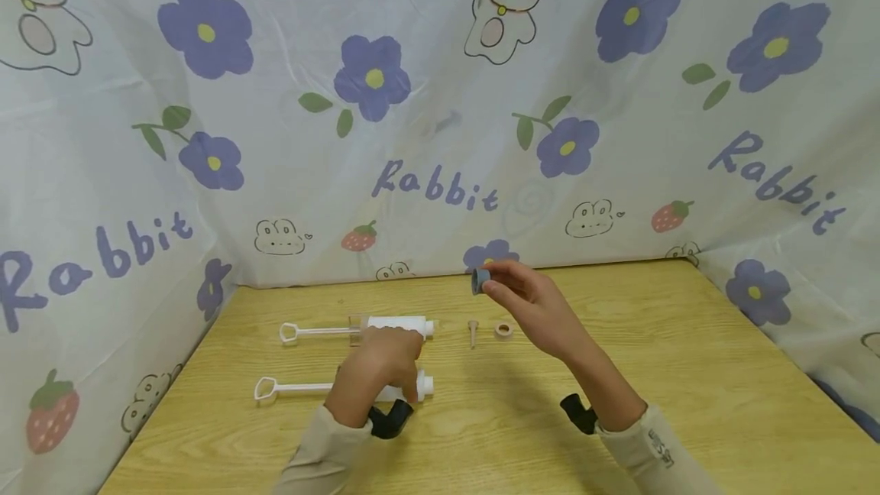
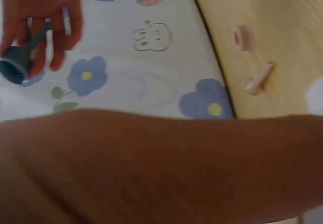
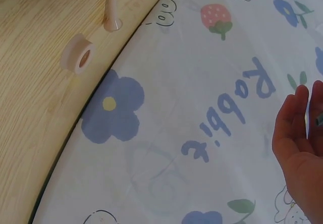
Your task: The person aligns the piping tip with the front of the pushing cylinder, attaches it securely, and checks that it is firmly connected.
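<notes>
Between thumb and fingertips, my right hand (image 1: 539,308) pinches a small blue-grey funnel-shaped piece (image 1: 479,281), raised above the table. The left wrist view shows its wide round mouth and the thin stem (image 2: 38,37) running along the fingers. My left hand (image 1: 385,361) hangs over two large white syringes, its fingers loosely bent downward. The far syringe (image 1: 395,323) and the near syringe (image 1: 425,386) lie side by side, their looped plunger handles pointing left. My left hand covers part of both barrels.
A beige-pink nozzle (image 1: 473,333) and a matching ring (image 1: 504,331) sit on the wooden table (image 1: 653,357), right of the syringes. White cloth (image 1: 440,128) printed with flowers and rabbits stands behind the table and along both sides.
</notes>
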The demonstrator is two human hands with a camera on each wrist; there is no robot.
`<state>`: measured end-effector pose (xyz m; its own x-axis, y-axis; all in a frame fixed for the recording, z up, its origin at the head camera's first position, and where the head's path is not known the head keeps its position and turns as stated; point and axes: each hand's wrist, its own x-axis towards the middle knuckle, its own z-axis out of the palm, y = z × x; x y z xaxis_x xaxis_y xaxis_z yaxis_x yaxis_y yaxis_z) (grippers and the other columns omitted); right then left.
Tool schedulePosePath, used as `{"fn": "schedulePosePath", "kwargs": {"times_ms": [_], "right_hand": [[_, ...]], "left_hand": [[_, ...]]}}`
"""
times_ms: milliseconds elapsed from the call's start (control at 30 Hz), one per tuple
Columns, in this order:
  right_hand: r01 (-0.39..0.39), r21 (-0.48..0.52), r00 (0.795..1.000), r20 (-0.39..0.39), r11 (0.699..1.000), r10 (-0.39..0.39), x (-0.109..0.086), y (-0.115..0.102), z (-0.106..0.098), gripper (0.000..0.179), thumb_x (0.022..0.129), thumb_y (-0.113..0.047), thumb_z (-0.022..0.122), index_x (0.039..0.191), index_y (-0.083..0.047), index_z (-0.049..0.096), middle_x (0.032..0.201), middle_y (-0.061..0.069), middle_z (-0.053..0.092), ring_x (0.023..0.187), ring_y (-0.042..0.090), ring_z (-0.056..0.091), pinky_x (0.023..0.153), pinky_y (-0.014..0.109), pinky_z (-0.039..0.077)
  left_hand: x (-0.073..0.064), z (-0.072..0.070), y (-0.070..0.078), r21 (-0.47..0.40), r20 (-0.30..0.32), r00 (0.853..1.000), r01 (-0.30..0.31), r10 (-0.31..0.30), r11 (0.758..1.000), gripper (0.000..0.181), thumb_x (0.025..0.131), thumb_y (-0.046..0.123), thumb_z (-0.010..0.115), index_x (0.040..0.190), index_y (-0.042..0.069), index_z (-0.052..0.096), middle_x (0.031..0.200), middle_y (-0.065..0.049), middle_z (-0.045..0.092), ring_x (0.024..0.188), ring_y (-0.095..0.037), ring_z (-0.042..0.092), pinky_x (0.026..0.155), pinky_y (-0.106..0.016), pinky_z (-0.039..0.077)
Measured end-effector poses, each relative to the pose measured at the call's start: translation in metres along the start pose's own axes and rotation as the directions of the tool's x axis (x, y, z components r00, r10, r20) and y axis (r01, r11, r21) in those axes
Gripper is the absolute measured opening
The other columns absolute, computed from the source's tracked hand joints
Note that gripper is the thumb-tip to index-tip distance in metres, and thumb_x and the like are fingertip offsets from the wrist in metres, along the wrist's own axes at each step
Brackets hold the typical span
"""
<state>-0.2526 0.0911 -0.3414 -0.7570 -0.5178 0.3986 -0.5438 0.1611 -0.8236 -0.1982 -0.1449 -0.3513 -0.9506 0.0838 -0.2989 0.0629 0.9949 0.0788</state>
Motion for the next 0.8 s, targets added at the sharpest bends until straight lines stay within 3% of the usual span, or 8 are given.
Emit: {"fn": "schedulePosePath", "kwargs": {"times_ms": [133, 300, 367, 467, 533, 633, 733, 800], "right_hand": [[-0.004, 0.006, 1.0, -0.006, 1.0, 0.004, -0.001, 0.0, -0.001, 0.04, 0.107, -0.027, 0.058, 0.142, -0.007, 0.057, 0.133, 0.012, 0.068, 0.128, 0.031, 0.065, 0.109, 0.05, 0.051], [-0.002, 0.008, 1.0, -0.003, 1.0, 0.002, 0.0, 0.0, -0.003, 0.041, 0.108, -0.027, 0.057, 0.143, -0.007, 0.057, 0.133, 0.013, 0.067, 0.127, 0.031, 0.065, 0.109, 0.051, 0.051], [-0.001, 0.002, 1.0, -0.006, 1.0, 0.001, 0.0, 0.0, -0.003, 0.041, 0.108, -0.027, 0.057, 0.143, -0.007, 0.057, 0.132, 0.013, 0.067, 0.126, 0.03, 0.066, 0.108, 0.051, 0.051], [0.001, -0.01, 1.0, -0.018, 1.0, -0.001, 0.0, 0.0, -0.003, 0.04, 0.108, -0.027, 0.057, 0.142, -0.008, 0.058, 0.132, 0.012, 0.068, 0.125, 0.029, 0.066, 0.108, 0.049, 0.052], [0.003, -0.017, 1.0, -0.029, 1.0, -0.003, 0.001, -0.001, -0.004, 0.039, 0.107, -0.028, 0.058, 0.141, -0.009, 0.059, 0.132, 0.011, 0.068, 0.124, 0.028, 0.066, 0.108, 0.048, 0.053], [0.006, -0.021, 0.999, -0.042, 1.0, -0.007, 0.001, -0.002, -0.005, 0.037, 0.107, -0.027, 0.058, 0.14, -0.011, 0.06, 0.134, 0.009, 0.067, 0.126, 0.027, 0.065, 0.108, 0.048, 0.052], [0.01, -0.016, 0.999, -0.05, 1.0, -0.011, 0.001, -0.003, -0.005, 0.037, 0.107, -0.027, 0.058, 0.14, -0.011, 0.06, 0.135, 0.009, 0.067, 0.127, 0.027, 0.064, 0.109, 0.049, 0.052], [0.014, -0.008, 0.999, -0.049, 1.0, -0.015, 0.001, -0.003, -0.006, 0.036, 0.107, -0.026, 0.058, 0.14, -0.011, 0.06, 0.135, 0.01, 0.067, 0.128, 0.027, 0.064, 0.109, 0.049, 0.052]], "left_hand": [[0.011, 0.01, 0.001, 0.058, 0.049, 0.999, 0.013, -0.015, 0.998, 0.031, 0.074, 0.024, 0.095, 0.083, 0.016, 0.066, 0.08, 0.002, 0.065, 0.072, -0.019, 0.053, 0.084, -0.043, 0.045], [0.015, 0.012, -0.003, 0.048, 0.038, 0.999, 0.011, -0.013, 0.999, 0.03, 0.075, 0.02, 0.094, 0.096, 0.016, 0.073, 0.092, 0.001, 0.07, 0.08, -0.022, 0.06, 0.089, -0.047, 0.049], [0.014, 0.01, -0.006, 0.011, 0.001, 1.0, 0.002, -0.002, 1.0, 0.035, 0.076, 0.02, 0.092, 0.106, 0.015, 0.074, 0.098, -0.001, 0.071, 0.085, -0.024, 0.062, 0.09, -0.048, 0.05], [0.009, 0.002, -0.011, -0.065, -0.13, 0.991, -0.043, 0.034, 0.997, 0.042, 0.078, 0.023, 0.09, 0.116, 0.012, 0.075, 0.102, -0.005, 0.073, 0.087, -0.025, 0.065, 0.083, -0.047, 0.053], [0.004, -0.005, -0.014, -0.117, -0.244, 0.968, -0.09, 0.059, 0.989, 0.044, 0.082, 0.027, 0.087, 0.121, 0.012, 0.074, 0.105, -0.007, 0.073, 0.091, -0.025, 0.065, 0.078, -0.045, 0.054], [-0.008, -0.018, -0.016, -0.155, -0.404, 0.911, -0.161, 0.086, 0.975, 0.048, 0.088, 0.033, 0.082, 0.131, 0.013, 0.07, 0.113, -0.01, 0.07, 0.097, -0.026, 0.063, 0.074, -0.043, 0.054], [-0.022, -0.03, -0.014, -0.158, -0.534, 0.839, -0.216, 0.101, 0.964, 0.051, 0.094, 0.033, 0.077, 0.14, 0.016, 0.064, 0.118, -0.012, 0.065, 0.096, -0.027, 0.062, 0.07, -0.041, 0.054], [-0.03, -0.036, -0.011, -0.131, -0.616, 0.779, -0.246, 0.115, 0.96, 0.052, 0.093, 0.031, 0.078, 0.142, 0.017, 0.063, 0.118, -0.012, 0.064, 0.093, -0.028, 0.063, 0.069, -0.041, 0.053]]}}
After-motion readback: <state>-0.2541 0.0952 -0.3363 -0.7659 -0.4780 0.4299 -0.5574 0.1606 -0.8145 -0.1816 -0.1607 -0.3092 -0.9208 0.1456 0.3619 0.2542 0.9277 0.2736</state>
